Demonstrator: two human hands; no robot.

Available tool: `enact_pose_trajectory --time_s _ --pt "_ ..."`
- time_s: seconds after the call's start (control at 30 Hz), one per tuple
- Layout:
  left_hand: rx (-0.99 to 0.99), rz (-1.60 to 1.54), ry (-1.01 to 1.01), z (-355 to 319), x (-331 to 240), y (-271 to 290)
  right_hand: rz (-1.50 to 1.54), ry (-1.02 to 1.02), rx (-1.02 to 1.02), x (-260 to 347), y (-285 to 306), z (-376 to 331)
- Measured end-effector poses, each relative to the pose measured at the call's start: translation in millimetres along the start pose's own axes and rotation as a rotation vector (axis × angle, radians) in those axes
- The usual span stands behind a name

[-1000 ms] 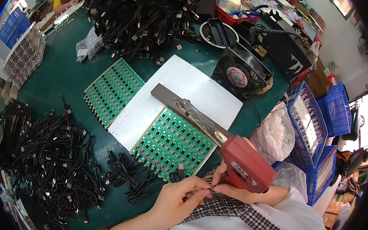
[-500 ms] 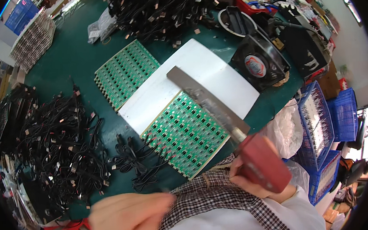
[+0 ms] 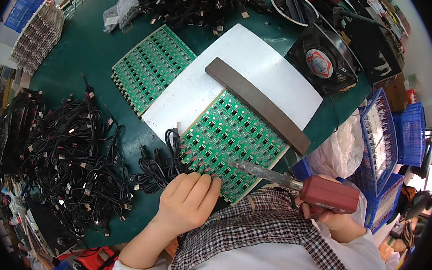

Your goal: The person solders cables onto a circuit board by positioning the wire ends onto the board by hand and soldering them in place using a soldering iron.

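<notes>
Moved: left hand [image 3: 188,200] back at the green circuit panel [image 3: 232,144] on the worktop [image 3: 88,58].
Grip: left fingertips pinch small black cable [image 3: 160,165] ends; right hand [image 3: 334,217] clasps red soldering iron [image 3: 327,195].
Handling: panel stiff, light, fragile; hold by edges.

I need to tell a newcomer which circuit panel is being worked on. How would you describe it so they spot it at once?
Start at the white board in the middle of the green table. The green circuit panel lies at its near edge, under the grey bar, with the left hand touching its near corner. The other green panel lies farther away, untouched.
</notes>
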State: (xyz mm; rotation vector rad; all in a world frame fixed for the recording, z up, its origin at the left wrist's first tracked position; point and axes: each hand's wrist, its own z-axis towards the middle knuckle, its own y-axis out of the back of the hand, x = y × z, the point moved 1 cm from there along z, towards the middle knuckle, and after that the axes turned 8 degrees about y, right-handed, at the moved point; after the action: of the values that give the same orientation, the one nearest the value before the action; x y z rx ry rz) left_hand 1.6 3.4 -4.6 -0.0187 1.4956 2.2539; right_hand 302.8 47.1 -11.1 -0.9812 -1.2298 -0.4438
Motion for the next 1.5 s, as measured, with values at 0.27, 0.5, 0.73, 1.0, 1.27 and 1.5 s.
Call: enact_pose_trajectory --time_s 0.27,0.5,0.73,1.0,1.27,1.5 --pt "0.021 0.002 0.043 0 0 1 -0.322 -0.161 0.087 6 -2 4" --pt "0.048 -0.065 0.071 1 3 4 -0.334 -0.179 0.065 9 -10 9" --pt "0.046 -0.068 0.075 1 4 3 -0.417 -0.071 0.092 8 -13 16" --pt "0.036 -0.071 0.066 2 5 2 -0.474 -0.065 0.118 11 -15 18" --pt "0.042 -0.064 0.069 2 4 3 -0.391 -0.215 0.054 10 -12 11" --pt "0.058 -0.050 0.054 2 1 6 -0.285 -0.212 0.013 4 -6 5"
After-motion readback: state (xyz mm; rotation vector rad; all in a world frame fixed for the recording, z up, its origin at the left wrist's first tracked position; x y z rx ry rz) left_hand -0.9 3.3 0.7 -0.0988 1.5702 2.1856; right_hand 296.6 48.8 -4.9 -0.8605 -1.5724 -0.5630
